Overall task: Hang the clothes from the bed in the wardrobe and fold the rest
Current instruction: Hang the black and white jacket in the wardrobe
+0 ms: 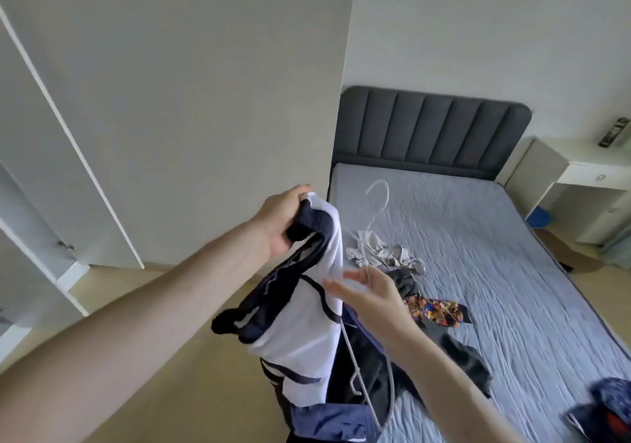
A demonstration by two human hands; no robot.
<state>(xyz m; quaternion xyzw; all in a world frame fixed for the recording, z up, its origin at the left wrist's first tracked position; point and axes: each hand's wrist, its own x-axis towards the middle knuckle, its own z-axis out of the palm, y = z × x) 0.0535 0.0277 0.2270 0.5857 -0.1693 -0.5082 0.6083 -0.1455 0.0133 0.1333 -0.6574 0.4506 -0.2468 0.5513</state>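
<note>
Gripping the bunched top of a white and navy garment (300, 309) with the curled fingers of the left hand (278, 222), held out in front of the wardrobe's pale door (191, 101). Hanging from those fingers, long axis near vertical, top end up at the knuckles, lower hem down near the bed's foot corner. Holding a white wire hanger (370, 238) in the right hand (370, 292), just right of the cloth: fingers loosely spread and reaching toward the fabric, wire passing through them, exact pinch unclear through blur. Hook pointing up and away above those fingertips, shoulder bar trailing below the wrist. Lying beyond the right fingertips on the blue-grey bed (512, 255): a crumpled grey garment (386, 253), a dark garment (454, 347) and a bright patterned piece (438, 311).
</note>
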